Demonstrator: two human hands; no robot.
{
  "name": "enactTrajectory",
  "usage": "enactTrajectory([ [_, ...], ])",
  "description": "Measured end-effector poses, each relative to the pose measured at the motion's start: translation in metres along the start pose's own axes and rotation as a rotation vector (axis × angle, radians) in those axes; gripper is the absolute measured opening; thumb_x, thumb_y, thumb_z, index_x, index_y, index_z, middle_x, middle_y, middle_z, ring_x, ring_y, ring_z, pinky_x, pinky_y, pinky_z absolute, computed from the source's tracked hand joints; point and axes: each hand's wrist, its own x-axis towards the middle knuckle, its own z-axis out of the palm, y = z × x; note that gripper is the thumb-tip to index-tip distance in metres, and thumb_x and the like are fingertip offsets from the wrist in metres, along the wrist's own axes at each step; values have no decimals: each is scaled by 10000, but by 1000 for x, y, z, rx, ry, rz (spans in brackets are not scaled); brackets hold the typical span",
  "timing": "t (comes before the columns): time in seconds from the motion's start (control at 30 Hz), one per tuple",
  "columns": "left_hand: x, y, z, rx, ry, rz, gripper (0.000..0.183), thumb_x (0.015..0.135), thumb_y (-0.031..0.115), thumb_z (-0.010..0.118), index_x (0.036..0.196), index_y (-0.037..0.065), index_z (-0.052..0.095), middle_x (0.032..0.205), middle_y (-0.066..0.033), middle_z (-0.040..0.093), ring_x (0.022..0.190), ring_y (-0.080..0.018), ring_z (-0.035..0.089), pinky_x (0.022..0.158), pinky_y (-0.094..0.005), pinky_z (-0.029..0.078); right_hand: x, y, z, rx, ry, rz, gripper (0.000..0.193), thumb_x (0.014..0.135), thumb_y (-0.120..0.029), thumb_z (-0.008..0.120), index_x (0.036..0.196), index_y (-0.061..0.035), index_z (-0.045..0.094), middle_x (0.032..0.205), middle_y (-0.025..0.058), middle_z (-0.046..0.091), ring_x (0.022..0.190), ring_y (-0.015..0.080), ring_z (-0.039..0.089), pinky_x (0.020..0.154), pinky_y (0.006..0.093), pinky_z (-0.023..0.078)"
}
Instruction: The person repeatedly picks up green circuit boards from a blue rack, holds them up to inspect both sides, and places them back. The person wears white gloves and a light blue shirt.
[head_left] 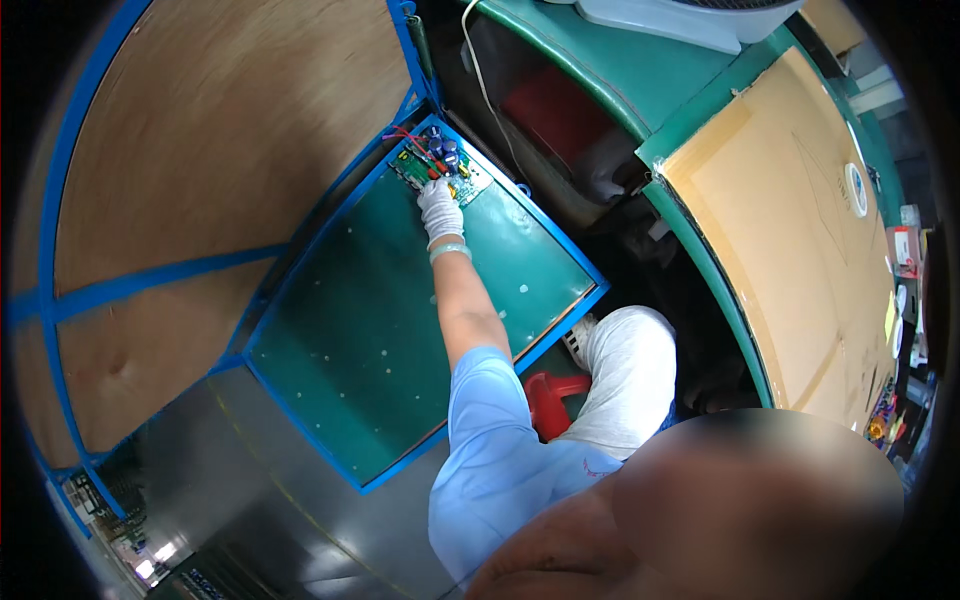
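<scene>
Circuit board (474,187) lies at the far corner of a green tabletop (390,310) edged by a blue frame. Dark blue cylindrical parts (450,156) stand along its far side, with small red parts (436,170) close by them. Thin red wires (408,131) rise at the board's far left and reach out over the frame.

The person's left hand (440,208), in a white glove, is at the near edge of the board, its fingers bent toward the parts there. Whether it grasps the board, pinches a part or merely rests against them cannot be told, because the fingertips are hidden. The right hand is out of view, so its state cannot be told either.

A pale bracelet (449,251) circles the left wrist just below the glove, and the bare forearm runs down over the tabletop to a light blue sleeve (487,390). Small pale spots dot the green surface.

To the left, a plywood panel (230,130) stands in blue framing. Beside the near right edge of the tabletop are a red stool (546,402) and a leg in light grey trousers (628,375). Farther right, a tan sheet (775,220) covers much of a green-edged table (706,265), and a pale cable (478,65) hangs near the upper middle.
</scene>
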Motion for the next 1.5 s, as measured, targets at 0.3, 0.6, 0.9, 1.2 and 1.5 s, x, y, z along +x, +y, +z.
enactTrajectory([
  [0.3,-138,77,-8,-458,352,78,610,793,7,672,1350,0,422,1369,-234,423,1308,-378,385,1119,-447,303,-16,16,19,48,-49,156,263,940,-50,542,1190,10,597,1156,145,627,1105,255,585,984,326,445],
  [0.6,-263,159,-21,-860,-319,199,281,915,59,577,1177,-39,603,1155,-147,636,1052,-235,590,972,-349,451,4,-21,-24,-14,159,216,345,864,-174,668,1197,-120,599,1058,134,645,966,338,629,843,380,512],
  [0.9,-262,260,-123,-1081,-248,428,220,962,84,566,1159,-14,579,1079,-142,639,925,-202,633,847,-308,539,-35,93,-33,242,413,233,205,870,-211,641,1027,-80,656,966,129,669,897,334,637,783,399,517],
  [1.2,-327,422,-268,-791,-163,929,274,956,81,585,1204,-34,561,1122,-149,630,938,-202,646,835,-311,550,3,217,-21,315,378,356,258,880,-252,599,1040,-57,652,994,173,664,929,366,621,810,413,504],
  [1.5,-364,518,-293,-619,-358,1014,300,920,49,627,1199,-49,574,1064,-128,656,910,-154,644,840,-281,527,85,222,-57,577,421,659,248,906,-243,595,1092,-99,674,1092,142,655,1012,276,619,882,345,497],
])
